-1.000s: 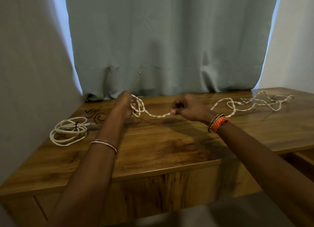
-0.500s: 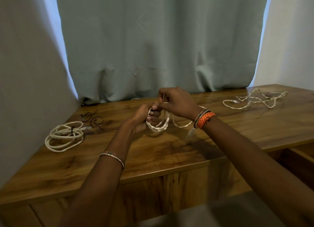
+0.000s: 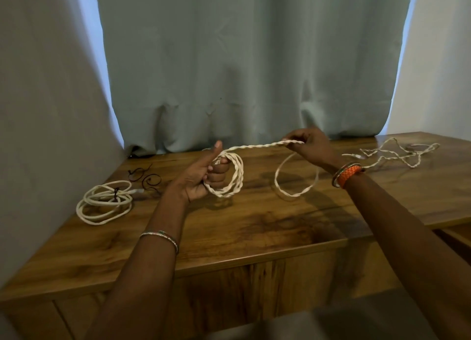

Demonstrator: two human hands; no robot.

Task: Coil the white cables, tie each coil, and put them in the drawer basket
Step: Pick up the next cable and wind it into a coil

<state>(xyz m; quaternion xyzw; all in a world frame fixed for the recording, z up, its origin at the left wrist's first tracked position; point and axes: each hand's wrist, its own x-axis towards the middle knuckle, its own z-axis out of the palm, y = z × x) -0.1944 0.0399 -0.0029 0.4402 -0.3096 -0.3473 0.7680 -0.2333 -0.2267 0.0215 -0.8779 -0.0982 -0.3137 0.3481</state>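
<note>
My left hand (image 3: 204,176) holds a small coil of twisted white cable (image 3: 230,176), its fingers curled through the loops above the wooden table (image 3: 254,227). From the coil a taut stretch runs up to my right hand (image 3: 309,146), which pinches the cable. Below that hand a slack loop (image 3: 295,179) hangs to the tabletop, and the loose tangled rest of the cable (image 3: 397,153) lies at the far right. A finished white coil (image 3: 104,202), tied with a dark tie, lies at the left of the table.
Two dark wire ties (image 3: 145,176) lie just behind the tied coil. A grey curtain (image 3: 242,72) hangs behind the table and a wall (image 3: 46,135) closes off the left. A drawer's wooden edge (image 3: 456,237) shows at the lower right.
My right hand has moved away from the left hand to the right, drawing out a taut length of cable. The coil in my left hand has grown by a loop.
</note>
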